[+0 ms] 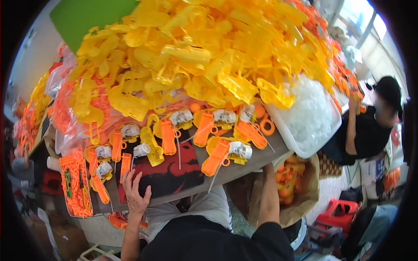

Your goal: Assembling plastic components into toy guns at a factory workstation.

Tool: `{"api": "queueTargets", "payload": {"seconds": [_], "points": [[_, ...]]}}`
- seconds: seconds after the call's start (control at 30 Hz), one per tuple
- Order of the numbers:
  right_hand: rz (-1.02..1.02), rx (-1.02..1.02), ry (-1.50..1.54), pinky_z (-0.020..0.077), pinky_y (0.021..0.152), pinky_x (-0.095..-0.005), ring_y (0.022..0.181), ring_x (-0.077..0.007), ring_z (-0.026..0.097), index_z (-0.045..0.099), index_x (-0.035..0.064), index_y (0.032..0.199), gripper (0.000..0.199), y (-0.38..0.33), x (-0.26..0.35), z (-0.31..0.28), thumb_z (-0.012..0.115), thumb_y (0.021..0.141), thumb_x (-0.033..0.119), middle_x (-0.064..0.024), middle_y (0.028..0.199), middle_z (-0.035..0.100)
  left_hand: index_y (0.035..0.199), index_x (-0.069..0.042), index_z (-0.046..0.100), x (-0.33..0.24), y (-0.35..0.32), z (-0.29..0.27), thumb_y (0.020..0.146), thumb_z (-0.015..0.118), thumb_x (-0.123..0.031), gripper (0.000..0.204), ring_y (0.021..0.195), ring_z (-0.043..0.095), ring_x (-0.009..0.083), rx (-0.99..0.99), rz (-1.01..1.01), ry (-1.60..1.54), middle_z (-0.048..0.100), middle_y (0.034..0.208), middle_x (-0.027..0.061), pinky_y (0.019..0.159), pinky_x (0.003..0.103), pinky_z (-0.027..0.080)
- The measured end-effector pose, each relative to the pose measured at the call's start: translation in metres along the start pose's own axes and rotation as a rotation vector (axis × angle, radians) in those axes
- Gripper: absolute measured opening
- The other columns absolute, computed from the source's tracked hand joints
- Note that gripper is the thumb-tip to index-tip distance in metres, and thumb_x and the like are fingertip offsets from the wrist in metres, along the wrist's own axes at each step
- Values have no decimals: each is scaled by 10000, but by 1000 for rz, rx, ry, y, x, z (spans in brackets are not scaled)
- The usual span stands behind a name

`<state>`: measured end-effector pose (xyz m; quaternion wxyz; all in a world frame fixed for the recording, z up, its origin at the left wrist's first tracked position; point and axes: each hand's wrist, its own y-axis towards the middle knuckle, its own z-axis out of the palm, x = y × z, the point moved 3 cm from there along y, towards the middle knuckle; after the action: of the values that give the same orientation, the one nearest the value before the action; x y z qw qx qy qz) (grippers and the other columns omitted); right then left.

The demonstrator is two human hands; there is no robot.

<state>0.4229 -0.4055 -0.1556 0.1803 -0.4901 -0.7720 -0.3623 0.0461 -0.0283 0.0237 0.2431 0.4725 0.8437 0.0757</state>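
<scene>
My left hand (136, 193) is at the front edge of the table, fingers spread, over a dark red-and-black mat (170, 172). Its fingertips are near a small orange part (125, 162), and nothing shows in its grasp. My right forearm (268, 200) reaches to the table's edge, where the hand goes out of sight under it. Along the front lie several half-assembled toy pieces, each with an orange handle (167, 137), a white cylinder (180, 116), a yellow shell and a thin pale strip. A single yellow shell (151, 147) lies on the mat's far edge.
A big heap of yellow plastic shells (204, 56) covers the back. A white tub (311, 150) of translucent parts stands right; a tray (76, 213) of small orange parts, left. Below right is a paper sack (261, 198) with orange pieces. A co-worker (370, 126) sits at right.
</scene>
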Motion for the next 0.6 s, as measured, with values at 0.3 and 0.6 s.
{"api": "queueTargets", "payload": {"seconds": [0.3,0.6], "points": [[20,466,-158,316,1189,-500,1451,-432,352,401,-31,1488,676,-78,53,-71,674,877,67,-263,1533,411,1302,-28,605,-5,-2,-8,823,743,-196,526,1372,439,387,-12,-2,25,516,1383,171,1194,556,270],[-289,670,568,484,954,-292,1048,-163,662,686,-34,1142,219,75,322,-128,556,999,69,-120,1107,721,1326,-39,589,1,-3,-5,816,763,-213,566,1364,476,354,-16,-3,-17,541,1366,162,1220,603,178]]}}
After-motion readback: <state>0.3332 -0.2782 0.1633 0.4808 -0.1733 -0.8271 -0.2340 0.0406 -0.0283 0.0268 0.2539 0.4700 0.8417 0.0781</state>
